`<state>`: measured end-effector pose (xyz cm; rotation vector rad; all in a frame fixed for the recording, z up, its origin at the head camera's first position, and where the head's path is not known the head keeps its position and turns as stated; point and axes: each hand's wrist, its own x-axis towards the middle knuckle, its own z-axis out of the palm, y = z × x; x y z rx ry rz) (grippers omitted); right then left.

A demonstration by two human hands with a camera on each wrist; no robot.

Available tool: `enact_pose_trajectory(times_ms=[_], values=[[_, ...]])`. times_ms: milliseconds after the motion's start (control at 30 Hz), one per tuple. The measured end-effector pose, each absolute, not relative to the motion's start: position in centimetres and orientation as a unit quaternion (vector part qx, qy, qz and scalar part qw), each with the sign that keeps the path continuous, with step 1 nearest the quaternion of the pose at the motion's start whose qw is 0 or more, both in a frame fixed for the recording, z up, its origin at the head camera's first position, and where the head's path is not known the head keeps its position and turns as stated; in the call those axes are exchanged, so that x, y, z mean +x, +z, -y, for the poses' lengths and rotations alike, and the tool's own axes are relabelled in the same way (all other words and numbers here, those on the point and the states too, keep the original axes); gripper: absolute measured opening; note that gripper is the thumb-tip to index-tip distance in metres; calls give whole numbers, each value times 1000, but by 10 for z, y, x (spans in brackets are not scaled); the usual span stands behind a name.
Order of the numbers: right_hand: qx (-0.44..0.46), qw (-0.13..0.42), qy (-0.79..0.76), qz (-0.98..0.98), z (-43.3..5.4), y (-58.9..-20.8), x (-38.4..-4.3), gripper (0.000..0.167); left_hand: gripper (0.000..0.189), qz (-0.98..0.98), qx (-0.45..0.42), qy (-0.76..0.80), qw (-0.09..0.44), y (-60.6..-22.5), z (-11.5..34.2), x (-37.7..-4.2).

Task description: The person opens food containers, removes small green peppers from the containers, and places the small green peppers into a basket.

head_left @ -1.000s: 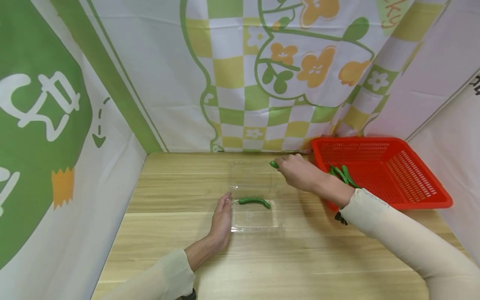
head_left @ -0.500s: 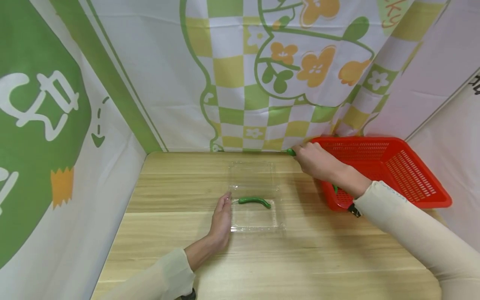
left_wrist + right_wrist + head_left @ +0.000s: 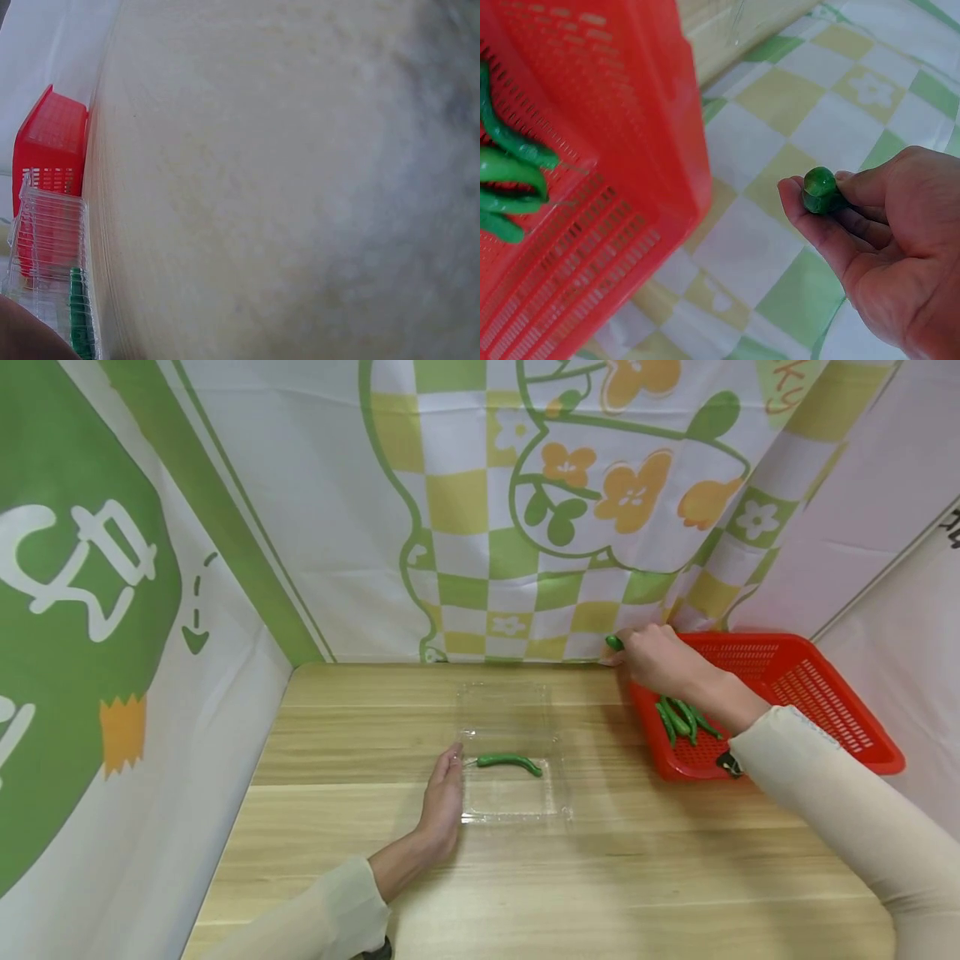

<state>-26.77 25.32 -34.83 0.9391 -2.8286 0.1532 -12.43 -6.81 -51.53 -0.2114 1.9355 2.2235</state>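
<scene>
A clear plastic clamshell box (image 3: pixel 512 818) lies with its lid folded back on the table. One green chili pepper (image 3: pixel 508 762) lies across its near tray. Against the box's left side rests my left hand (image 3: pixel 441 802), fingers extended along the edge; the left wrist view catches only a dark sliver of it. My right hand (image 3: pixel 663 656) is raised at the back, by the red basket's left rim. Between thumb and fingers it pinches another green chili pepper (image 3: pixel 820 186), seen nearly end-on in the right wrist view. Most of that pepper is hidden.
A red plastic basket (image 3: pixel 847 693) with slotted walls stands at the table's back right. Several green chili peppers (image 3: pixel 678 720) lie in its left part. A patterned cloth (image 3: pixel 465 527) hangs behind the wooden table (image 3: pixel 337 752).
My right hand has moved right and back, away from the box toward the basket, still pinching the chili pepper. My left hand, the box and the pepper in it have stayed put.
</scene>
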Motion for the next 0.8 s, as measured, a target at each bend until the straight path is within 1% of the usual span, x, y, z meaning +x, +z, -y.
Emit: enact_pose_trajectory(times_ms=[233, 367, 567, 600, 733, 800], values=[[274, 42, 55, 959, -274, -347, -276, 10, 54, -651, -72, 750, 93, -516, 68, -124], [254, 36, 46, 966, -287, -348, -282, 7, 54, -649, -75, 752, 90, -515, 68, -124], [242, 42, 30, 969, -303, -349, -291, 3, 54, -651, -76, 750, 89, -515, 68, -124], [239, 42, 30, 970, -306, -349, -292, 5, 54, -651, -76, 750, 89, -515, 68, -124], [233, 37, 38, 971, -315, -348, -296, 23, 54, -652, -76, 749, 90, -515, 68, -124], [228, 32, 50, 972, -320, -347, -297, 27, 53, -651, -76, 750, 89, -515, 68, -124]])
